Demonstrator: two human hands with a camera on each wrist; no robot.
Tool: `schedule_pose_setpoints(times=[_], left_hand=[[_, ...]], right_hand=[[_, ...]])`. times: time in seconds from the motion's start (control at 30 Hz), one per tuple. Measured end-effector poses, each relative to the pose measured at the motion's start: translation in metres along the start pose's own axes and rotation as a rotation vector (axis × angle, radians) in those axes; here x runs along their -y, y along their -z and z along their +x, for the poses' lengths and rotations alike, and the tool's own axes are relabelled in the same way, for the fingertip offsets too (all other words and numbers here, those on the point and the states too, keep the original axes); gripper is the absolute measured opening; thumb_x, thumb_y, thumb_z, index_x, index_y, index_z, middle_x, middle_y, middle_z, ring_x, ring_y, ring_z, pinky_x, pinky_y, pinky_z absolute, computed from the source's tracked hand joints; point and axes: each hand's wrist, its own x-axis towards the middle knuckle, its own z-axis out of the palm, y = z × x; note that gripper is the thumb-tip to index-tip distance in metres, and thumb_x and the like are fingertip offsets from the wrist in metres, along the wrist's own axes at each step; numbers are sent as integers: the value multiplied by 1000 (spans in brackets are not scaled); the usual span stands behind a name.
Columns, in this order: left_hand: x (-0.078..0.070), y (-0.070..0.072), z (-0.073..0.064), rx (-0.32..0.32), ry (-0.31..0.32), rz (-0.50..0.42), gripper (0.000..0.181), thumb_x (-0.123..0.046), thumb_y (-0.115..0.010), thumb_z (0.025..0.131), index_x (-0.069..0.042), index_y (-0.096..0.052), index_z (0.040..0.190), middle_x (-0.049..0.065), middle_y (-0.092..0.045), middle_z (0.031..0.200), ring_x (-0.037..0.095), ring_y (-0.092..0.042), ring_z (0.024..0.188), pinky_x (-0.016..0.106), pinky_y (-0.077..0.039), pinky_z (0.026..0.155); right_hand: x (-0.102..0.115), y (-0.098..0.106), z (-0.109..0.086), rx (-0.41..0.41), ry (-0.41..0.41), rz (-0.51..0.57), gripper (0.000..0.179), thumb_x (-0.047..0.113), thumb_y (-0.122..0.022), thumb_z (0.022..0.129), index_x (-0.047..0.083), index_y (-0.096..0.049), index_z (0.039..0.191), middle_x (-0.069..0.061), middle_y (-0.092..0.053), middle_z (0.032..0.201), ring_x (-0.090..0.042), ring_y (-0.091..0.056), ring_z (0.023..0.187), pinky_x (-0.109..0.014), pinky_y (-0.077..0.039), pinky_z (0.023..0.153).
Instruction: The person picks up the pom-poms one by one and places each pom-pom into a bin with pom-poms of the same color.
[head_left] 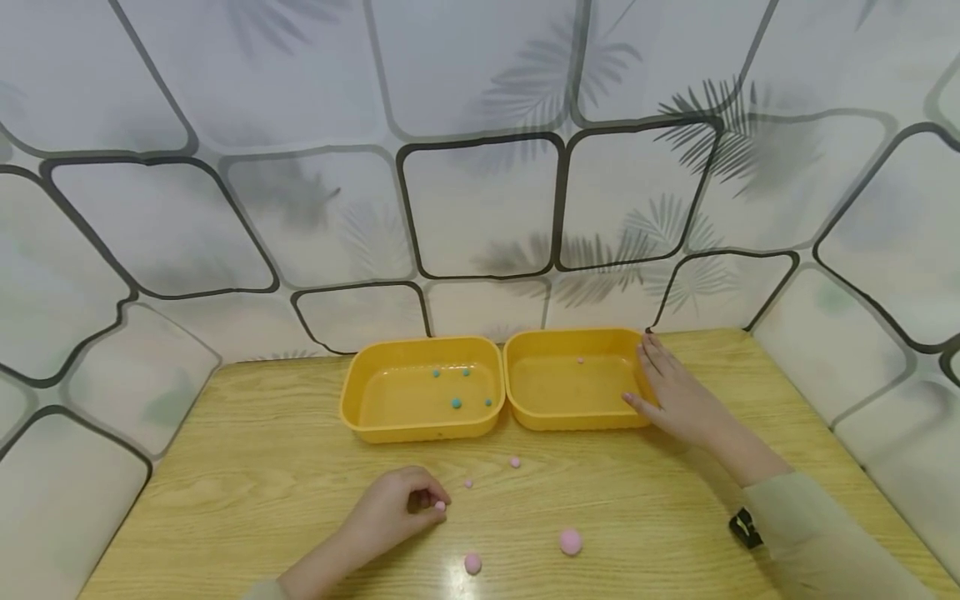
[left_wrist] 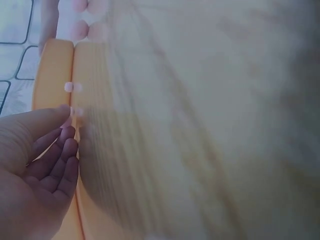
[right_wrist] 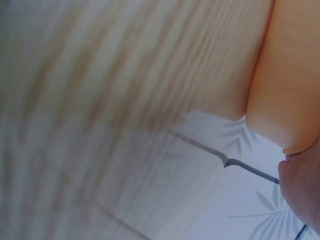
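Clock = head view, centred on pinched pink ball [head_left: 440, 506]. Left hand [head_left: 393, 508] has that ball between thumb and index tips, just above or at the table [head_left: 225, 475], can't tell which. Right hand [head_left: 681, 406] not pinching a ball: fingers straight, thumb spread off them, resting on right tray's rim at the tray's own 3 o'clock, hiding part of that edge. Left yellow tray [head_left: 420, 432] at 12, right yellow tray [head_left: 573, 421] toward 2, side by side, patterned wall [head_left: 480, 208] behind both. In the way: each tray's raised near wall, plus small pink ball [head_left: 468, 483] and mid pink ball [head_left: 515, 462], both at 2, between left hand and right tray. Bigger pink ball [head_left: 472, 563] at 5, biggest pink ball [head_left: 570, 542] between 3 and 4. Black device [head_left: 745, 529] by right sleeve [head_left: 817, 517], well apart from the balls. Count: trays 2; teal beads [head_left: 456, 403] 4, all in left tray; pink 6 = 1 pinched, 4 loose on table, 1 tiny pink bead [head_left: 580, 361] in right tray.
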Motion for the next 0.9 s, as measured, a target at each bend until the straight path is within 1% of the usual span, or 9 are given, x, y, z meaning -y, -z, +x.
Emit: schedule_pose_setpoints(times=[0.13, 0.27, 0.43, 0.6, 0.8, 0.9], left_hand=[[-4, -2, 6, -20, -10, 0, 8, -15, -85, 90, -21, -80, 90, -11, -73, 87, -3, -59, 78, 18, -53, 69], [-12, -5, 13, -52, -22, -13, 7, -11, -84, 90, -17, -81, 92, -9, -77, 89, -2, -63, 80, 19, -57, 73], [-23, -9, 25, -66, -17, -26, 6, -10, -83, 91, -15, -81, 94, -8, -77, 90, -1, -65, 82, 21, -60, 77], [-33, -11, 37, -96, -37, -26, 6, -9, -83, 92, -14, -81, 95, -7, -77, 91, 1, -67, 84, 24, -61, 79], [-44, -8, 52, -106, -51, -75, 6, -8, -82, 93, -9, -82, 98, -3, -78, 93, 5, -68, 84, 33, -64, 81], [-47, -5, 60, -111, -77, -121, 6, -6, -81, 94, -5, -81, 100, 1, -78, 94, 8, -69, 85, 36, -65, 82]], right_hand=[[0, 0, 0, 6, 0, 4, 94, 51, -51, 110, -16, -14, 163, -34, -2, 174, -50, -5, 164, -62, -12, 134], [-1, 0, 1, 9, 0, 3, 94, 51, -51, 110, -16, -13, 163, -34, -2, 175, -50, -4, 164, -61, -11, 134], [0, 1, 1, 6, 4, 6, 94, 51, -51, 110, -16, -14, 163, -34, -2, 174, -50, -5, 164, -61, -12, 134], [0, 1, 1, 6, 8, 6, 94, 52, -51, 110, -17, -13, 163, -34, -2, 174, -50, -5, 164, -61, -12, 134], [-1, 0, 1, 6, 12, 5, 94, 51, -51, 110, -17, -13, 162, -35, -2, 174, -50, -5, 163, -58, -8, 135], [-2, 0, 1, 5, 13, 0, 94, 51, -50, 110, -17, -13, 162, -35, -2, 174, -51, -5, 163, -57, -7, 136]])
